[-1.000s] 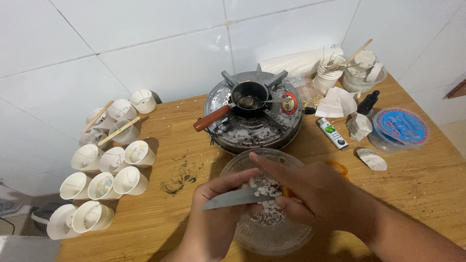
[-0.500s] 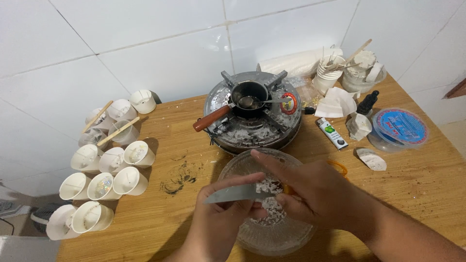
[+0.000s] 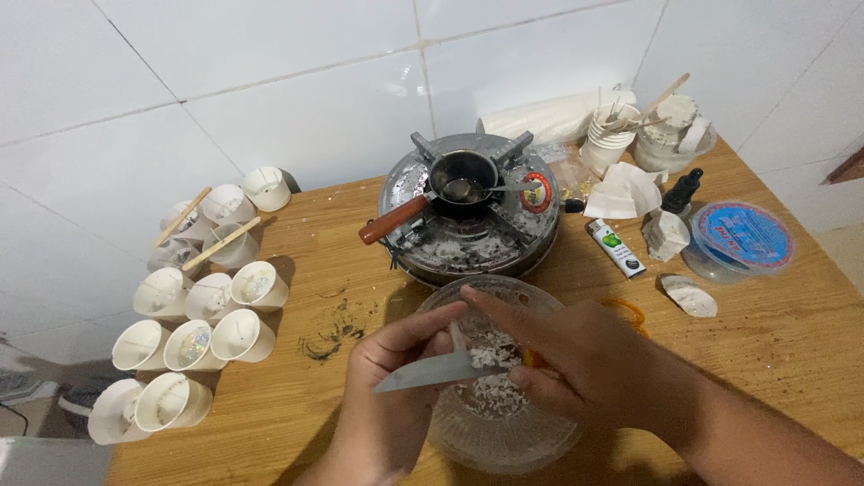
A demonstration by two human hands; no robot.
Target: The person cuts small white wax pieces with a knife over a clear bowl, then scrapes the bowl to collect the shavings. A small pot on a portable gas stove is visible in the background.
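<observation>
I see a clear glass bowl (image 3: 504, 432) on the wooden table (image 3: 774, 351), holding white flakes (image 3: 490, 391). A small dark pot (image 3: 461, 180) sits on the burner (image 3: 468, 211) behind it. White cups (image 3: 216, 310) cluster at the left. Over the bowl, my right hand (image 3: 585, 360) has its fingers clamped on a knife (image 3: 436, 371), blade pointing left. My left hand (image 3: 396, 396) pinches a white piece (image 3: 454, 340) against the blade.

White cups (image 3: 211, 306), grey knife blade (image 3: 432, 371), clear glass bowl (image 3: 504, 432) (white flakes inside), brown wooden table (image 3: 774, 333).
</observation>
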